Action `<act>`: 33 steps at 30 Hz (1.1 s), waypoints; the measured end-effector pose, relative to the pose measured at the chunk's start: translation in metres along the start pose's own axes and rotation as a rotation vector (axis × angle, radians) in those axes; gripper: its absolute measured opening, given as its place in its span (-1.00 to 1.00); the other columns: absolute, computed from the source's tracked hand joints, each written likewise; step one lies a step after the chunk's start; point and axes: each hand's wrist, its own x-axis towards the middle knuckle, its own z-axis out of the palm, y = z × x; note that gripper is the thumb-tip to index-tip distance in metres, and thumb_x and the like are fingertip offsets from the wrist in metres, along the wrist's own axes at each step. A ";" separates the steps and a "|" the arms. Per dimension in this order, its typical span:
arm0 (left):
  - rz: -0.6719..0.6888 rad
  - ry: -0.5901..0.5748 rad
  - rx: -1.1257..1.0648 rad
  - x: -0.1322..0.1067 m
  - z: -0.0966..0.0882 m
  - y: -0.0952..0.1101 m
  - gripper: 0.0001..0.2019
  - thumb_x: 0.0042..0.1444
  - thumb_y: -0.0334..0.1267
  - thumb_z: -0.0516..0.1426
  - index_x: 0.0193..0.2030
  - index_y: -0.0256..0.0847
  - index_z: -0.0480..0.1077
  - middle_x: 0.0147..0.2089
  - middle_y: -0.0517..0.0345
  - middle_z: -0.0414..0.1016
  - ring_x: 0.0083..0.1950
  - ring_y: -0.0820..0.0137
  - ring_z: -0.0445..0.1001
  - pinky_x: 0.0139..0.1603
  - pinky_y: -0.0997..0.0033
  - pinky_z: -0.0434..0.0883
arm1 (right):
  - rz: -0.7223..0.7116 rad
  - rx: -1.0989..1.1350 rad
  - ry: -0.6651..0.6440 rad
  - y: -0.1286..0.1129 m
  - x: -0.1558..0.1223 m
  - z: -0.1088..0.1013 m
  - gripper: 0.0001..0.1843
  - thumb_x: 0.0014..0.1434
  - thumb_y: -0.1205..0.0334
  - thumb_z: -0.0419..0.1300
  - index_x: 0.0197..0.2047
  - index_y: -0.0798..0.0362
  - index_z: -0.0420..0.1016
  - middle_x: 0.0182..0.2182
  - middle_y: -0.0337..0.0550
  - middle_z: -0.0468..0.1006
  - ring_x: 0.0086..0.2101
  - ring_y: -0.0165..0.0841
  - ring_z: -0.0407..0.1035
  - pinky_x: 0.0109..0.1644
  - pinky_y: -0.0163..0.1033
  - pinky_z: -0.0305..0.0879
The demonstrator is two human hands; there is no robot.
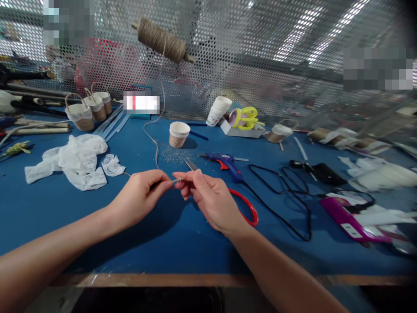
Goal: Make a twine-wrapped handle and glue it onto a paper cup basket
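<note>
My left hand [141, 195] and my right hand [208, 195] meet above the blue table [97, 226], both pinching the end of a thin jute twine [156, 148]. The twine runs up from my fingers to a spool [162, 40] hung on the perforated metal screen. Red-handled scissors [246, 206] lie on the table under my right hand, blades pointing away. A paper cup wrapped in twine [178, 134] stands just beyond my hands.
A blue glue gun [226, 163] with a black cord [280, 191] lies to the right. Crumpled white plastic [73, 161] lies at left, small cup baskets [86, 112] behind it. Stacked white cups [219, 110], a tray with yellow tape [243, 121] and a magenta packet [348, 217] sit right.
</note>
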 end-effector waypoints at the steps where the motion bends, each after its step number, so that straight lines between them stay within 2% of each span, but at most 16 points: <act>1: 0.019 0.019 0.021 0.000 0.001 -0.001 -0.78 0.13 -0.29 -0.03 -0.47 -0.29 0.33 -0.55 0.25 0.30 -0.52 0.54 0.19 -0.48 0.56 0.18 | 0.042 0.067 0.012 0.000 0.000 0.001 -0.60 0.16 -0.02 -0.01 -0.28 0.06 0.54 -0.46 -0.15 0.45 -0.46 -0.47 0.27 -0.41 -0.31 0.21; 4: 0.077 0.060 0.081 0.000 0.002 -0.003 -0.81 0.12 -0.33 -0.01 -0.48 -0.29 0.31 -0.55 0.24 0.30 -0.52 0.55 0.20 -0.48 0.56 0.18 | 0.126 0.153 0.053 -0.002 0.001 0.003 -0.61 0.11 -0.03 0.06 -0.32 0.09 0.55 -0.49 -0.15 0.45 -0.51 -0.50 0.25 -0.46 -0.33 0.18; 10: 0.177 0.112 0.167 -0.002 0.003 -0.007 -0.85 0.11 -0.39 0.01 -0.44 -0.29 0.34 -0.49 0.19 0.35 -0.46 0.52 0.29 -0.43 0.55 0.23 | 0.216 0.186 0.081 -0.006 0.001 0.004 -0.61 0.10 -0.01 0.08 -0.34 0.14 0.54 -0.52 -0.16 0.44 -0.55 -0.53 0.25 -0.53 -0.38 0.16; 14: 0.205 0.154 0.202 -0.002 0.004 -0.008 -0.86 0.11 -0.40 0.03 -0.43 -0.29 0.36 -0.48 0.18 0.36 -0.46 0.51 0.31 -0.43 0.55 0.25 | 0.160 0.141 0.107 -0.004 0.000 0.005 -0.62 0.09 -0.01 0.09 -0.33 0.13 0.54 -0.52 -0.17 0.44 -0.56 -0.53 0.24 -0.54 -0.38 0.17; 19: 0.214 0.176 0.229 -0.001 0.004 -0.008 -0.86 0.10 -0.41 0.03 -0.43 -0.29 0.36 -0.48 0.17 0.37 -0.49 0.52 0.31 -0.45 0.55 0.25 | 0.068 -0.017 0.148 -0.001 -0.001 0.004 -0.62 0.13 0.00 0.05 -0.27 0.11 0.54 -0.51 -0.18 0.45 -0.56 -0.53 0.26 -0.51 -0.36 0.22; 24: 0.185 0.186 0.235 0.000 0.003 -0.009 -0.86 0.10 -0.40 0.03 -0.43 -0.28 0.37 -0.48 0.17 0.39 -0.48 0.52 0.32 -0.45 0.54 0.26 | 0.024 -0.085 0.212 -0.001 0.000 0.002 -0.63 0.13 0.01 0.05 -0.28 0.12 0.53 -0.50 -0.17 0.46 -0.56 -0.52 0.26 -0.52 -0.35 0.23; 30: 0.166 0.157 0.224 -0.001 0.001 -0.008 -0.86 0.10 -0.40 0.01 -0.41 -0.27 0.37 -0.46 0.16 0.39 -0.47 0.51 0.31 -0.44 0.53 0.26 | 0.018 -0.104 0.149 -0.002 -0.001 0.002 -0.65 0.14 0.03 0.04 -0.25 0.11 0.51 -0.48 -0.16 0.46 -0.52 -0.50 0.28 -0.47 -0.34 0.27; 33: 0.167 0.148 0.212 -0.002 0.002 -0.008 -0.86 0.11 -0.39 0.01 -0.41 -0.27 0.36 -0.47 0.16 0.38 -0.46 0.50 0.31 -0.43 0.53 0.25 | 0.017 -0.180 0.138 -0.004 -0.001 0.004 -0.72 0.10 0.08 0.10 -0.26 0.10 0.49 -0.51 -0.20 0.44 -0.54 -0.49 0.28 -0.46 -0.33 0.28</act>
